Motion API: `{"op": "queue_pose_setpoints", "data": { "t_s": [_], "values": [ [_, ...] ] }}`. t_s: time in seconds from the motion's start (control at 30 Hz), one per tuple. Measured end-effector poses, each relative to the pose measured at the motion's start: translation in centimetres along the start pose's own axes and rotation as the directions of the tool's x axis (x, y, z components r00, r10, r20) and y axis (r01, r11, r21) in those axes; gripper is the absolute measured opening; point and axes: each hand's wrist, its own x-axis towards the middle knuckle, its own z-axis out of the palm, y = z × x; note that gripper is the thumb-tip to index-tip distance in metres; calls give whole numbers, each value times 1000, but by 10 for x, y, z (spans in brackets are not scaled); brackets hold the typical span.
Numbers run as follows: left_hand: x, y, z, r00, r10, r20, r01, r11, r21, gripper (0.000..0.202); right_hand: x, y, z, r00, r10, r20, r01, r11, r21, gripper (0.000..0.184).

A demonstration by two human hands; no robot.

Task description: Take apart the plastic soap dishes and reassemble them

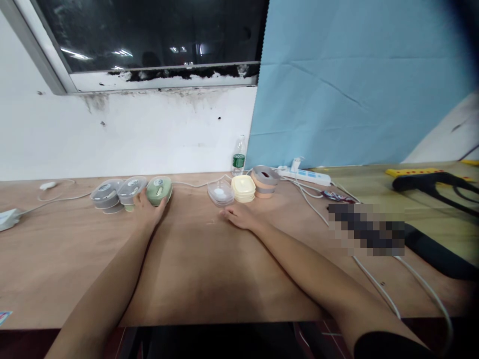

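Clearly, the left hand [146, 209] has its grip on the green box [159, 185], left of centre in the frame: the thumb lies along the near right side and the fingers are spread over on the left, so the grip is about as wide as the box. How firmly it presses, I cannot tell. Just left of that box are two grey boxes [131, 185] side by side, the nearer one right beside the fingers.

Near the middle of the frame, the right hand [241, 217] is low over the table [202, 269], its grip loose and partly spread, fingers pointing left. Its fingertips are just below the clear box [220, 200]; whether they touch it, I cannot tell. Right of that box are the yellow stack [243, 187] and the grey-and-orange stack [264, 183], with the bottle [239, 158] behind.
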Motion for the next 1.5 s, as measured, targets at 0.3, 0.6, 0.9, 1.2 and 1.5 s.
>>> {"op": "queue_pose_setpoints", "data": {
  "t_s": [0.3,0.6,0.9,1.2,1.5],
  "values": [
    [3,-7,5,1000,-4,-21,4,1000,7,81,-3,5,0,969,-3,-248,2,1000,-5,53],
    [4,-10,8,996,22,-83,-21,1000,9,74,-4,22,-10,735,247,-632,-232,967,108,34],
    [3,-6,6,986,105,-127,-113,992,-56,60,0,39,-16,691,471,-549,-446,875,190,31],
    [-8,3,11,921,372,-120,-389,902,-187,43,4,39,-14,707,483,-517,-468,867,169,24],
    [-15,6,20,832,554,-27,-545,807,-226,37,-1,38,-13,646,401,-649,-327,914,239,38]
  ]
}}
